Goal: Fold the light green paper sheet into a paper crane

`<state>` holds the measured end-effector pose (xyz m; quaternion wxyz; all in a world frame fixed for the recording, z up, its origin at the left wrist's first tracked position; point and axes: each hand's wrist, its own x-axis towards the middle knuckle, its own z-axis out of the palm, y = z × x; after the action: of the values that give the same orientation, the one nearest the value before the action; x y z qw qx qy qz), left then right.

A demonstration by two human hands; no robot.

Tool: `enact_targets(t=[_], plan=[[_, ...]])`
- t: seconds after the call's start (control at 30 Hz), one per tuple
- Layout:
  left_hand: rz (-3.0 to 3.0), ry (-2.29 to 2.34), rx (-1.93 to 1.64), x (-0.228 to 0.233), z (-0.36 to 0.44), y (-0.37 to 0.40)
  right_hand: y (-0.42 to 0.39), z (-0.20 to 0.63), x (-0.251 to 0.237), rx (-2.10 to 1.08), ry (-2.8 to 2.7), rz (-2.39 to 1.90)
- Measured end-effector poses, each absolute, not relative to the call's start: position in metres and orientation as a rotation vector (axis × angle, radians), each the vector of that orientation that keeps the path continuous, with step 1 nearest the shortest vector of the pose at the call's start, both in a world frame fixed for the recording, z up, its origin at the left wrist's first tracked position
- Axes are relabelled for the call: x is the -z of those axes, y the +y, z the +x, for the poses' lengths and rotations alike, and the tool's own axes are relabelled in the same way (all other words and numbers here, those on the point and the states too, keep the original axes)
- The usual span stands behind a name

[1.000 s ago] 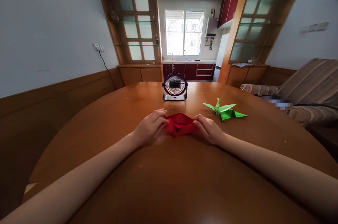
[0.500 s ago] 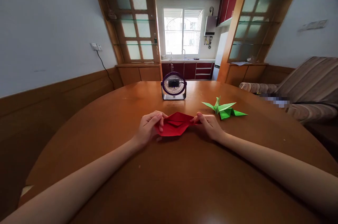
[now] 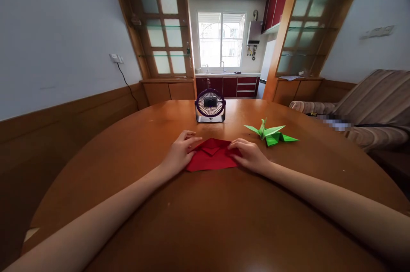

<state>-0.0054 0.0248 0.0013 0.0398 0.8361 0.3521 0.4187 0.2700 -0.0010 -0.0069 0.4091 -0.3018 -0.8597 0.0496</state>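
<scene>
A piece of folded red paper (image 3: pixel 209 162) lies nearly flat on the brown table in front of me, with a small triangular flap turned down near its top middle. My left hand (image 3: pixel 179 152) is at its left end, thumb touching the edge, the other fingers spread and raised above it. At the opposite end, my right hand (image 3: pixel 248 155) has its fingers bent over the paper and its thumb lower down on it; the right corner is partly hidden beneath. Just beyond my right hand sits a green origami crane (image 3: pixel 272 134).
A small dark desk fan (image 3: pixel 210 104) stands on the far part of the oval wooden table (image 3: pixel 198 220). A striped armchair (image 3: pixel 374 101) is to the right. A black cord (image 3: pixel 126 82) hangs from the left wall socket.
The red paper has gone from being held up and bulging between my hands to lying flatter and wider on the table. My left fingers have released their pinch and spread.
</scene>
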Motion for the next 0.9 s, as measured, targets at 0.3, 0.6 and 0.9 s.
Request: enact_targets(t=[0.3,0.6,0.9], plan=[[2.349,1.111,-1.281,0.0,-0.009,0.028,0.001,0.272,0.008,-0.055,-2.126,-0.79],[2.035,1.064,-1.208,0.002,-0.004,0.02,0.001,0.276,0.008,0.044,-2.073,-0.831],[1.67,0.927,-1.105,-0.001,-0.007,0.017,-0.011,0.272,0.003,-0.19,-1.856,-0.735]])
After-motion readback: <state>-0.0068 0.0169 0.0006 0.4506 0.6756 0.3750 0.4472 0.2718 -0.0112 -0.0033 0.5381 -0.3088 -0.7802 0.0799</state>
